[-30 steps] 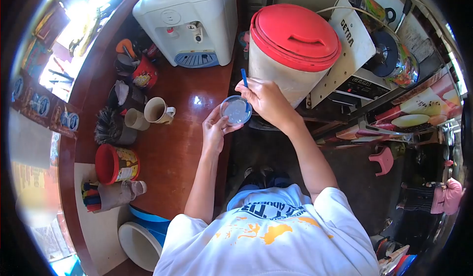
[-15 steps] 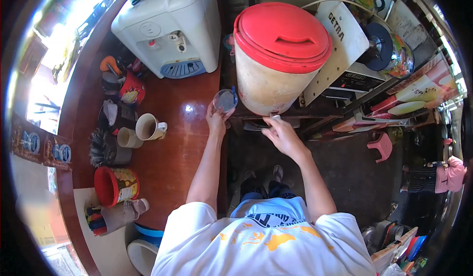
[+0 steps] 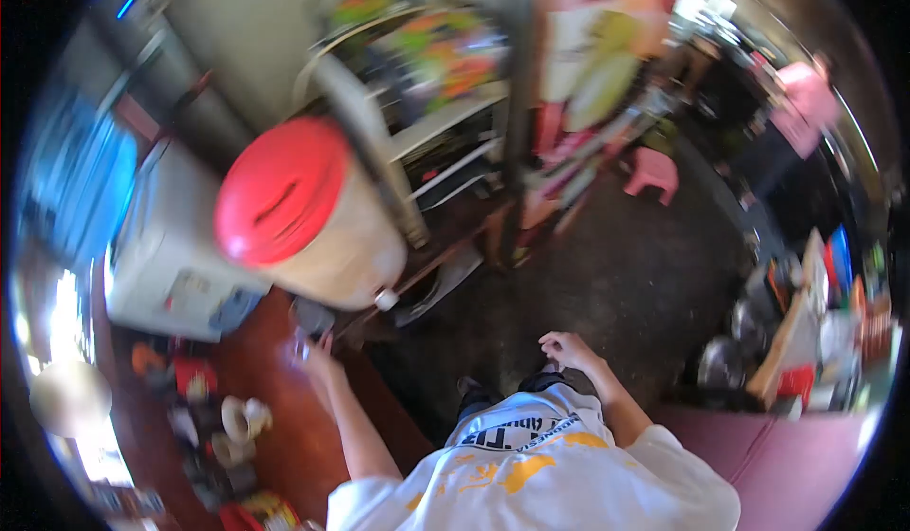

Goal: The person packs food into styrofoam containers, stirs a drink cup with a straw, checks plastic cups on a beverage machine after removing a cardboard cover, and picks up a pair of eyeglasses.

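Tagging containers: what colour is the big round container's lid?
Red; the lid shows best in the head view.

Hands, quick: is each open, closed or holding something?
Left hand: seems closed on a clear cup, blurred.
Right hand: loosely open, nothing visible in it.

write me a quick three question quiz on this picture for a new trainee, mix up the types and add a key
1. What colour is the lid on the drum?
2. True or false: the right hand is gripping the lid.
3. Which hand is nearer the blurred cup?
a) left
b) right
c) both equally near

Key
1. Red.
2. False: it is well apart from the lid, with dark floor showing beyond it.
3. a: the left hand is beside the cup, though blur hides the exact finger contact.
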